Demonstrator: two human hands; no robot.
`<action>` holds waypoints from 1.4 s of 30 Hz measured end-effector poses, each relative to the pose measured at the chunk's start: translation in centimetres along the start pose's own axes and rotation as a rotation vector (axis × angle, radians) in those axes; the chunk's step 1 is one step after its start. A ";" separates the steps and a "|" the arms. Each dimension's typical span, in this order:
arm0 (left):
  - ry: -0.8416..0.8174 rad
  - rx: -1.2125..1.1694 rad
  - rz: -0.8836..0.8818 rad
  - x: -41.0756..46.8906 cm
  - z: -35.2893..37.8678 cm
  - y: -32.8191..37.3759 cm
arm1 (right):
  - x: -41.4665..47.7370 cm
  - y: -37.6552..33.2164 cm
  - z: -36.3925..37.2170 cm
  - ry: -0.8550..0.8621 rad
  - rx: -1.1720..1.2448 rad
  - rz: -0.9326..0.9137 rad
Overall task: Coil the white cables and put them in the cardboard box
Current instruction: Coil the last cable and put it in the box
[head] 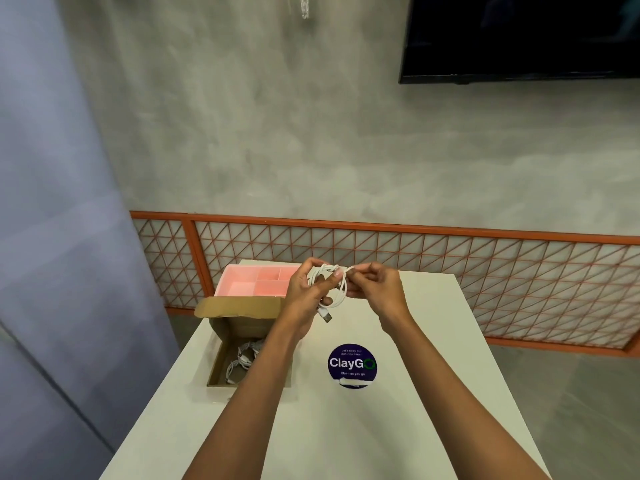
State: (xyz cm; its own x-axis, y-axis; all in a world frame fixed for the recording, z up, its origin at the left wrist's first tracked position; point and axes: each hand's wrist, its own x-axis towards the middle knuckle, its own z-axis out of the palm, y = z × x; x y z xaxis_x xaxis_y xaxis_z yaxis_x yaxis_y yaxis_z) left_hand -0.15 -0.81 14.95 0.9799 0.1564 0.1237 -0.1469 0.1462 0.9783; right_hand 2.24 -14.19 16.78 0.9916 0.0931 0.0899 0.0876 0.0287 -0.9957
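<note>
Below your left wrist, the cardboard box [221, 355] sits open with coiled cables [242, 356] inside. Your left hand [306, 292] grips the white cable [334, 284] bundle; your right hand [375, 285] pinches its loose end. The cable looks light, limp and springy, so pinch across all the loops. Beyond your fingers: pink tray [256, 282].

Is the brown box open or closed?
Open. The cardboard box has its flap folded up at the far end, and you can see coiled white cables lying inside it.
</note>
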 end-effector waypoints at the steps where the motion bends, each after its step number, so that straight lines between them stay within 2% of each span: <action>1: 0.001 0.015 0.007 0.1 -0.2 0.0 | 0.0 -0.1 0.0 -0.039 0.022 0.047; 6: -0.028 0.060 0.007 0.1 -0.9 0.0 | 0.0 -0.3 -0.4 -0.270 0.053 0.156; 11: 0.023 0.074 0.011 0.0 -1.2 -0.2 | -0.4 -0.7 -0.4 -0.445 -0.183 0.255; 17: -0.009 0.065 0.027 0.2 -1.3 0.0 | -0.6 -0.9 -0.3 -0.514 -0.238 0.154; 20: 0.008 0.081 0.042 0.3 -1.5 -0.2 | -0.3 -1.5 -0.2 -0.454 -0.320 0.129; 23: 0.028 0.160 0.072 0.3 -1.2 -0.7 | -0.5 -2.8 0.4 -0.298 -0.638 0.150; 26: 0.022 0.211 0.142 0.2 -0.7 -1.1 | -0.6 -4.1 0.9 -0.242 -0.878 0.132; 30: 0.015 0.239 0.214 0.5 -0.9 -0.3 | -0.9 -4.7 0.4 -0.291 -0.658 0.128; 33: 0.064 0.188 0.184 1.0 -1.2 0.3 | -1.0 -4.9 -0.2 -0.307 -0.555 0.094; 39: 0.068 -0.073 0.048 0.8 -0.9 0.7 | -0.2 -4.4 -1.9 -0.225 -0.629 -0.029; 42: 0.078 -0.140 0.036 0.9 -0.3 0.4 | -0.1 -3.2 -2.1 -0.202 -0.614 -0.067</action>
State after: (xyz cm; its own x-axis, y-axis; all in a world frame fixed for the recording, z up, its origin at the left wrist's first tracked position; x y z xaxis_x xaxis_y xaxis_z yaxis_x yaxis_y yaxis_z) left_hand 0.60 -0.36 15.37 0.9609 0.2391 0.1395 -0.2044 0.2731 0.9400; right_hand 2.03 -16.34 19.86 0.9499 0.2979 0.0942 0.2461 -0.5278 -0.8129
